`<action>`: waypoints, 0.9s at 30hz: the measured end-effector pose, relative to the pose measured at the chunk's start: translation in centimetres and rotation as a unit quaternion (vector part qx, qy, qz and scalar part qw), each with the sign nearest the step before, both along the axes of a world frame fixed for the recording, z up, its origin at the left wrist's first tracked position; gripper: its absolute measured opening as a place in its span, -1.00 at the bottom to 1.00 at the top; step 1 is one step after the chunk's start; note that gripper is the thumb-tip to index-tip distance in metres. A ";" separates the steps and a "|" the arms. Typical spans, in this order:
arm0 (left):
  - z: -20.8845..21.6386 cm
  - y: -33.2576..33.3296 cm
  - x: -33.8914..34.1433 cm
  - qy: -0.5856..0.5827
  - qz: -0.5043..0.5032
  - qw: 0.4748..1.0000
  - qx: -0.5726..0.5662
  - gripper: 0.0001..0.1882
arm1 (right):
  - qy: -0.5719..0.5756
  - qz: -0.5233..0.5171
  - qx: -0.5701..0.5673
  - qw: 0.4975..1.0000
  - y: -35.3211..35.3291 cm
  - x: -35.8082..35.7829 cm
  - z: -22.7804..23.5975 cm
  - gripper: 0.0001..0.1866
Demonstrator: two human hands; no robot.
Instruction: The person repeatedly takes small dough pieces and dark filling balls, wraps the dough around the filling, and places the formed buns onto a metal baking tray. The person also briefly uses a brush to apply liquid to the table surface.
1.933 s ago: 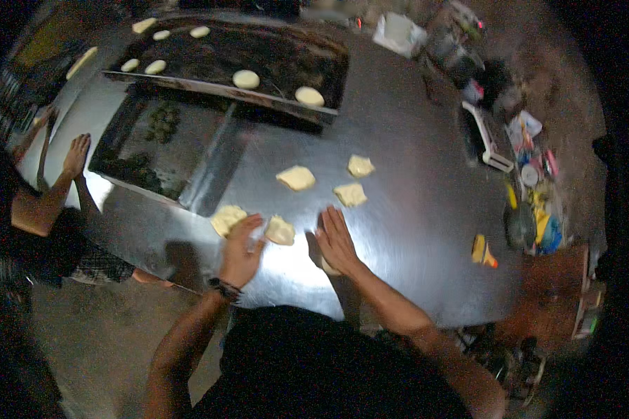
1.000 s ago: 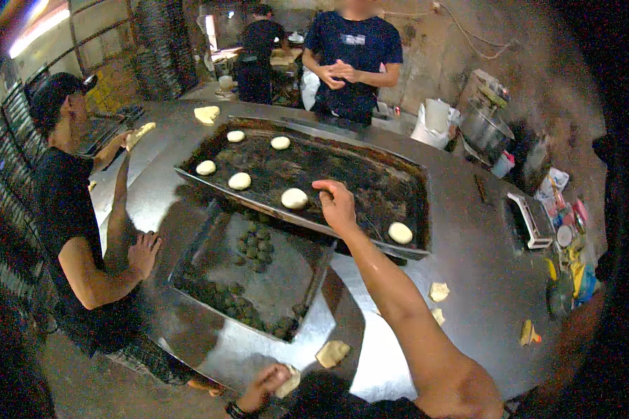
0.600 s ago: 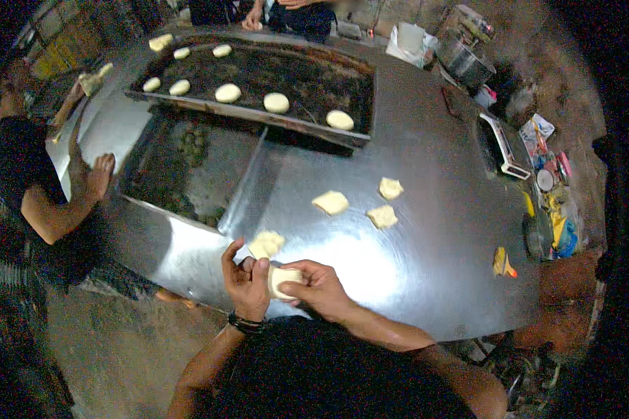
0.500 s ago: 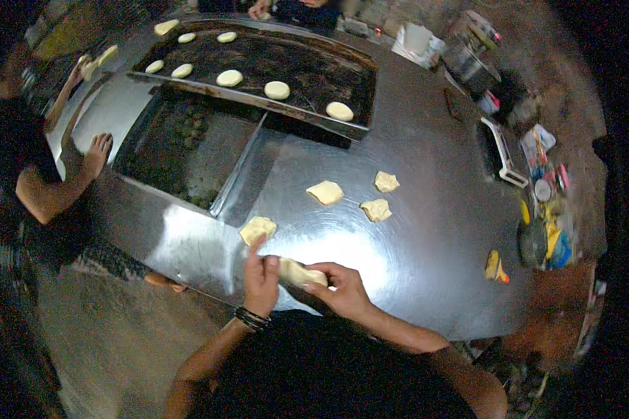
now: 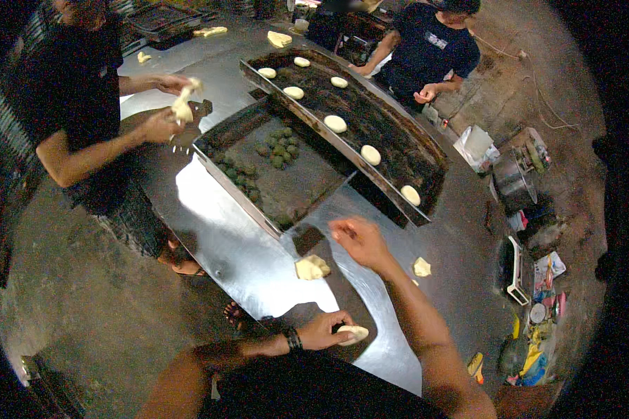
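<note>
My left hand (image 5: 326,331) grips a pale flattened piece of dough (image 5: 354,335) close to my body at the table's near edge. My right hand (image 5: 360,242) is stretched out over the table, just short of a metal tray (image 5: 239,201) with several dark green balls (image 5: 281,148). Its fingers are loosely bent and slightly blurred, with nothing seen in them. A lumpy dough piece (image 5: 313,267) lies between my hands, and another dough piece (image 5: 421,267) lies beyond my right forearm, which may cover others.
A dark baking tray (image 5: 398,140) with several dough rounds (image 5: 335,124) lies behind the green balls. At left a co-worker (image 5: 84,105) handles stretched dough (image 5: 183,105); another person (image 5: 437,52) stands at the far side. A steel pot (image 5: 516,183) and a scale-like white-edged object (image 5: 516,272) are at right.
My right hand has let go of the dough and moved forward; my left hand keeps it. The view has turned left, and the co-worker at left now has dough in both hands.
</note>
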State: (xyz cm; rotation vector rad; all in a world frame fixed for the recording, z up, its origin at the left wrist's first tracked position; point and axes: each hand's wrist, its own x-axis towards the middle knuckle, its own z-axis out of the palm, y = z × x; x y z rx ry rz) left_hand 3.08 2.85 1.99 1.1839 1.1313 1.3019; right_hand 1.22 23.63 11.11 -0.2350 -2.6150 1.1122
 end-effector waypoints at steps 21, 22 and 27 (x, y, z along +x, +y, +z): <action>2.8 -1.6 -10.6 -0.443 0.282 0.846 -0.090 -0.64 | 0.057 -0.099 -0.003 0.993 -12.7 -0.3 -2.3 -0.73; 3.3 -2.0 -9.4 -0.436 0.245 0.862 -0.083 -0.62 | -0.016 -0.113 -0.096 0.989 -12.5 1.6 -3.1 -0.75; 3.4 -2.8 -4.3 -0.338 0.116 0.930 -0.090 -0.50 | -0.029 -0.221 -0.552 0.803 -10.4 9.7 -5.5 -0.83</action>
